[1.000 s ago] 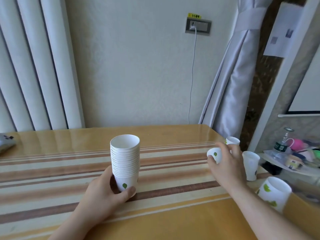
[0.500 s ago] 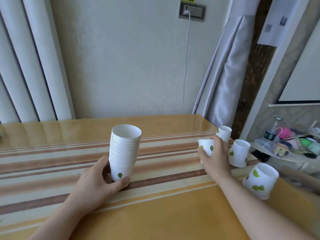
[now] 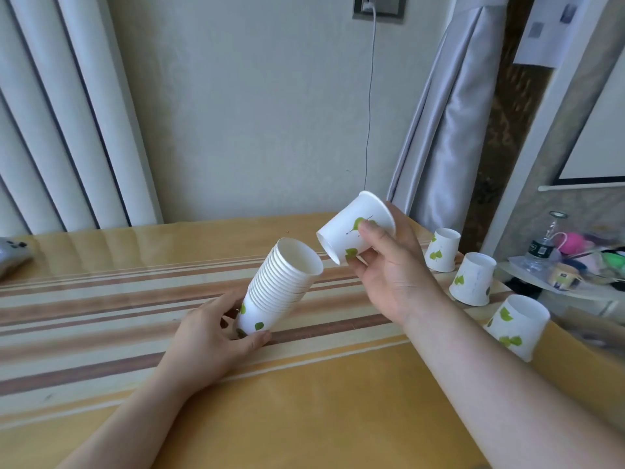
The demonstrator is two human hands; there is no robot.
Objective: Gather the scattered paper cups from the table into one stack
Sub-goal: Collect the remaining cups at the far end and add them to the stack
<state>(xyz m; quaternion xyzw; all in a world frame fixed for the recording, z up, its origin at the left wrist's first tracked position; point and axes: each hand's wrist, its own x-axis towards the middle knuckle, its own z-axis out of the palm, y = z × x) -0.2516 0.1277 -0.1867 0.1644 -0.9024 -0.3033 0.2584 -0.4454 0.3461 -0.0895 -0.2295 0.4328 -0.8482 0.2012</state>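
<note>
My left hand (image 3: 209, 336) grips the base of a stack of white paper cups (image 3: 282, 286) with green leaf prints. The stack is tilted to the right, its open mouth facing my other hand. My right hand (image 3: 389, 265) holds a single paper cup (image 3: 351, 228) in the air, tipped sideways, its base pointing down-left just beside the stack's mouth. Three more cups stand upside down along the table's right edge: a far one (image 3: 441, 250), a middle one (image 3: 471, 279) and a near one (image 3: 515, 324).
The yellow table (image 3: 304, 401) has a striped runner across its middle. A grey object (image 3: 12, 255) lies at the far left edge. A cluttered shelf (image 3: 575, 265) with a bottle and small items stands right of the table. Curtains and a wall lie behind.
My right hand lifted one cup off the table and carried it left and up towards the stack. My left hand tilted the stack from upright to leaning right.
</note>
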